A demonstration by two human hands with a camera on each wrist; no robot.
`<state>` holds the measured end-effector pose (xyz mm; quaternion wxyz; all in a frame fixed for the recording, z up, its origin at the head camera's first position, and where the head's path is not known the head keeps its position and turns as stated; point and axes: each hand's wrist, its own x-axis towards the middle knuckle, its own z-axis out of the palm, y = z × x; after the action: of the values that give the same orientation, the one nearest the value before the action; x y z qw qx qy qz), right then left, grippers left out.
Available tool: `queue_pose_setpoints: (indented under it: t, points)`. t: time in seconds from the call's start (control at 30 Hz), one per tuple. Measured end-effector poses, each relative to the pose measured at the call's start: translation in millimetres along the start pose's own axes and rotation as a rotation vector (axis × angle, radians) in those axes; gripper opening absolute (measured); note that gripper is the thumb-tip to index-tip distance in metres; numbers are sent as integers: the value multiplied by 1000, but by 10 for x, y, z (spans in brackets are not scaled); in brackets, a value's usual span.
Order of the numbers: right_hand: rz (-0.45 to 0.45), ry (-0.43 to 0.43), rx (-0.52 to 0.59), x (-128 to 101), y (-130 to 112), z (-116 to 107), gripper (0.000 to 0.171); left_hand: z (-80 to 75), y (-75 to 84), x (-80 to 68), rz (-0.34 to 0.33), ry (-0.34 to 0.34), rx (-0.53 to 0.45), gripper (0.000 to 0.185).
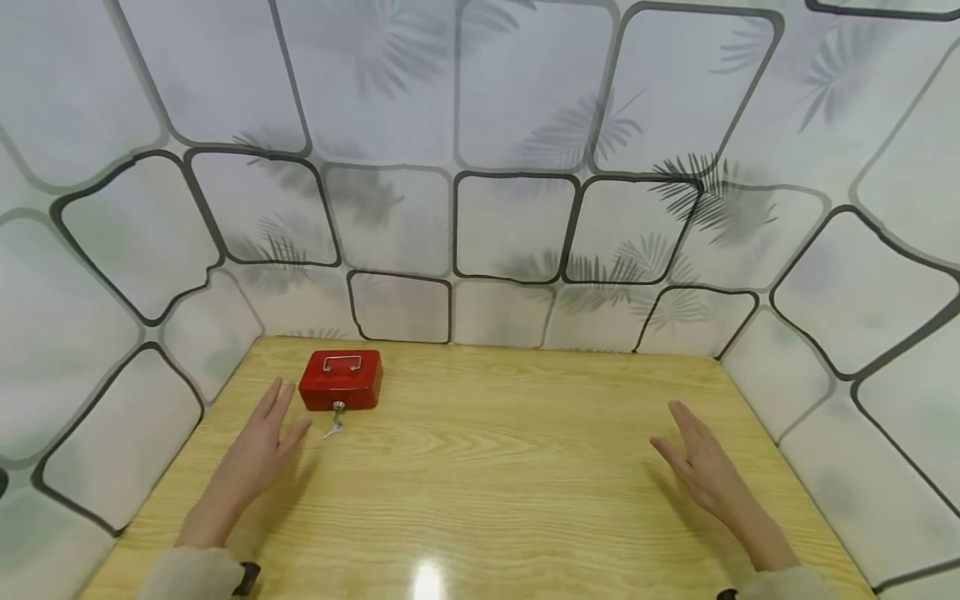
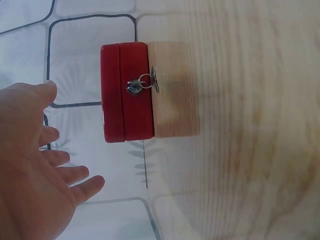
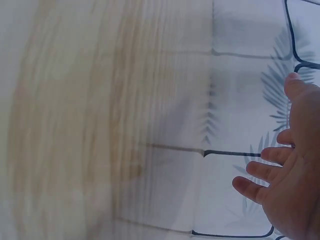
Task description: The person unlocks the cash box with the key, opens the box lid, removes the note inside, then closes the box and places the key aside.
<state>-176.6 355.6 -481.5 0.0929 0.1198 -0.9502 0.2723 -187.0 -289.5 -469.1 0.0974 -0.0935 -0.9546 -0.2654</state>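
Note:
A red metal cash box [image 1: 341, 382] with a silver handle on its lid stands at the back left of the table, its lid down. In the left wrist view, keys [image 2: 155, 80] on a ring hang from the lock [image 2: 134, 87] on the front of the box. Just left of the box is my left hand [image 1: 258, 446], fingers spread and relaxed, holding nothing. My right hand [image 1: 703, 467] hovers over the right side of the table, far from the box. Its fingers are extended with nothing in them, as the right wrist view also shows.
The light wood-grain table [image 1: 480, 467] carries the box. Patterned white walls [image 1: 510, 233] with dark outlines and leaf prints enclose its back and both sides. A bright light reflection shows near the table's front edge.

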Motion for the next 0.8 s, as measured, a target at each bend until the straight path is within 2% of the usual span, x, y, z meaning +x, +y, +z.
queue_pose_setpoints:
  t: [0.2, 0.5, 0.63, 0.8]
  points:
    - [15, -16, 62, 90, -105, 106, 74, 2, 5, 72, -76, 9, -92, 76]
    - [14, -21, 121, 202, -295, 323, 70, 23, -34, 272, -124, 100, -256, 66]
    - [8, -27, 144, 227, -370, 394, 67, 43, -54, 344, -170, 84, -290, 66]
    - [-4, -33, 192, 254, -470, 456, 64, 47, -103, 446, -227, 61, -286, 66]
